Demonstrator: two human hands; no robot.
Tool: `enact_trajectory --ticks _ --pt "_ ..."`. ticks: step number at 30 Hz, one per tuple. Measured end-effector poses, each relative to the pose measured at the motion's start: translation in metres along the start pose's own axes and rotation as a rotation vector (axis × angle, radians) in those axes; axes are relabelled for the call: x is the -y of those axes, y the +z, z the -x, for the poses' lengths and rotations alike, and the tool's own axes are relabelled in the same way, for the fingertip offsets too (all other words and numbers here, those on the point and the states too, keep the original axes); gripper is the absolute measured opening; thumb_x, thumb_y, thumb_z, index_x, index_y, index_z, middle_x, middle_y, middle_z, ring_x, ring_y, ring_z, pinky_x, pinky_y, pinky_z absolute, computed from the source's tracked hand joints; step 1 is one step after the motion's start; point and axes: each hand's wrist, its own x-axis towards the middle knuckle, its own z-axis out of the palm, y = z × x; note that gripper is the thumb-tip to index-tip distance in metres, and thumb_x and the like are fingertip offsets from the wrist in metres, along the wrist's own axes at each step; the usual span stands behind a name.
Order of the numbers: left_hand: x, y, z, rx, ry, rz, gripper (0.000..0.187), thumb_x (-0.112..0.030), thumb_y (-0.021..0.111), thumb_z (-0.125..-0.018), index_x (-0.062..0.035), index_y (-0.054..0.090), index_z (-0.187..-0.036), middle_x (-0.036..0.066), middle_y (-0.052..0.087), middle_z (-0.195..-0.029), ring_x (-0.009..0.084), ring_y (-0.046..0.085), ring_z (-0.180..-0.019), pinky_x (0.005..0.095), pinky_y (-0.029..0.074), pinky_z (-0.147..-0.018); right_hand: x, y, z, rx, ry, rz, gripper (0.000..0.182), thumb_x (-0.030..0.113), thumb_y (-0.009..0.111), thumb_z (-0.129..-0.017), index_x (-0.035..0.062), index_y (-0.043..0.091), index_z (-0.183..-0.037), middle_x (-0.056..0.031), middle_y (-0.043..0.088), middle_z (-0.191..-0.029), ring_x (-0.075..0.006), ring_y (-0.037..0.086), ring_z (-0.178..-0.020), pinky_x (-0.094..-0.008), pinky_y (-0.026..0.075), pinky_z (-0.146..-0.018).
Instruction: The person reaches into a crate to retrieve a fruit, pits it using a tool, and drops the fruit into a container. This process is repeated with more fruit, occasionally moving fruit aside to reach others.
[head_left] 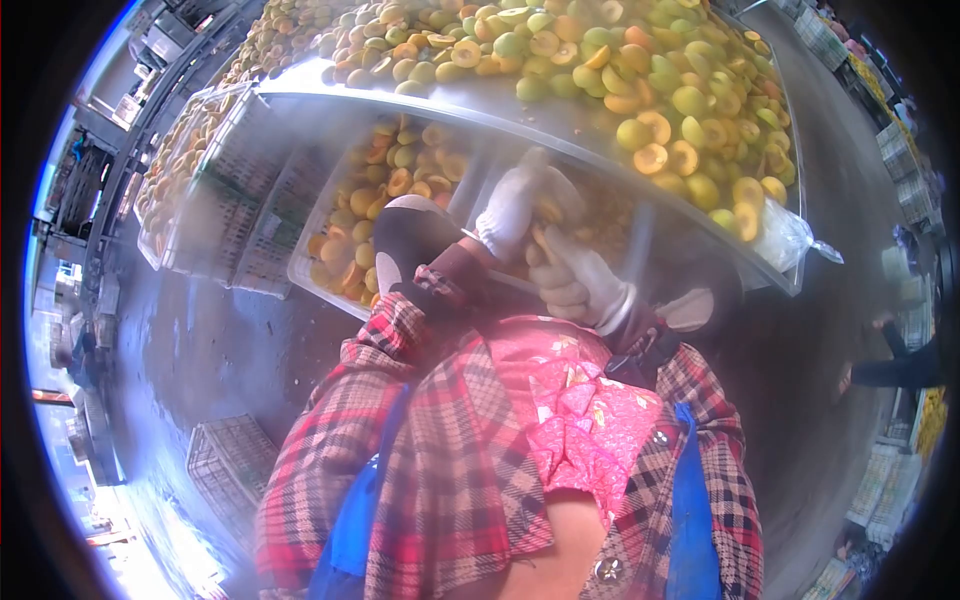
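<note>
Both of my hands wear white gloves and meet over a crate (645,232) just below the metal table's edge. My left hand (525,205) has its fingers curled around a yellowish fruit piece (547,208), partly blurred. Close beside it on the right, my right hand (572,275) is closed, its fingers folded around something slim and orange-brown that I cannot make out. The crate under my hands holds blurred orange fruit pieces (608,215). To the left, another crate (300,262) holds whole and halved yellow-orange fruit (345,225).
A metal table (450,105) piled with green, yellow and orange fruit (690,100) spans the top. A tied clear plastic bag (785,238) lies at its right corner. Stacked crates (225,190) stand left; another crate (230,460) sits on the floor lower left. A person's dark-clothed limb (895,370) shows far right.
</note>
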Motion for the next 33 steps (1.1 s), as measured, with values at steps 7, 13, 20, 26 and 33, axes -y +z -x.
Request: enact_trajectory --ticks 7,13,20,26,33 --pt "0.007 -0.049 -0.008 -0.412 0.097 0.188 0.055 -0.057 0.043 -0.098 -0.0051 0.060 -0.087 0.010 0.062 -0.080 0.0256 0.061 -0.072 0.0438 0.054 -0.068 -0.001 -0.007 -0.007 0.246 0.051 -0.034 0.043 0.054 0.040 -0.101 0.0130 0.054 -0.103 0.0090 0.037 -0.060 -0.0004 0.028 -0.038 -0.0196 0.023 -0.033" --pt "-0.043 -0.196 0.060 -0.606 0.033 -0.286 0.051 -0.045 0.044 -0.103 -0.0011 0.069 -0.100 0.009 0.069 -0.095 0.0188 0.063 -0.090 0.0330 0.050 -0.085 -0.002 -0.040 0.003 -0.031 -0.049 -0.108 0.044 0.052 0.041 -0.101 0.0114 0.056 -0.102 0.0091 0.036 -0.061 -0.0016 0.030 -0.039 -0.0204 0.027 -0.034" --pt "-0.050 -0.168 0.025 -0.547 0.190 -0.428 0.036 -0.019 0.061 -0.096 -0.0010 0.060 -0.127 0.008 0.064 -0.119 0.0152 0.057 -0.111 0.0295 0.044 -0.097 -0.020 -0.063 -0.011 -0.710 -0.025 0.767 0.055 0.063 0.041 -0.097 0.0087 0.054 -0.100 0.0015 0.045 -0.066 -0.0097 0.037 -0.043 -0.0279 0.033 -0.038" --pt "-0.036 -0.031 -0.077 0.062 0.217 -0.826 0.053 -0.024 0.066 -0.092 -0.0022 0.049 -0.137 0.013 0.057 -0.131 0.0214 0.053 -0.121 0.0330 0.042 -0.103 -0.016 -0.055 -0.004 -0.559 -0.149 0.786 0.037 0.041 0.047 -0.102 0.0056 0.053 -0.112 0.0025 0.044 -0.059 -0.0102 0.039 -0.040 -0.0283 0.033 -0.035" --pt "-0.023 0.042 -0.126 0.163 0.033 -1.092 0.072 -0.048 0.065 -0.083 -0.0084 0.045 -0.139 0.021 0.051 -0.135 0.0360 0.052 -0.122 0.0408 0.042 -0.102 -0.027 -0.033 -0.020 -0.573 -0.193 0.858 0.036 0.039 0.049 -0.100 0.0048 0.056 -0.109 -0.0016 0.049 -0.055 -0.0135 0.043 -0.036 -0.0305 0.033 -0.035"
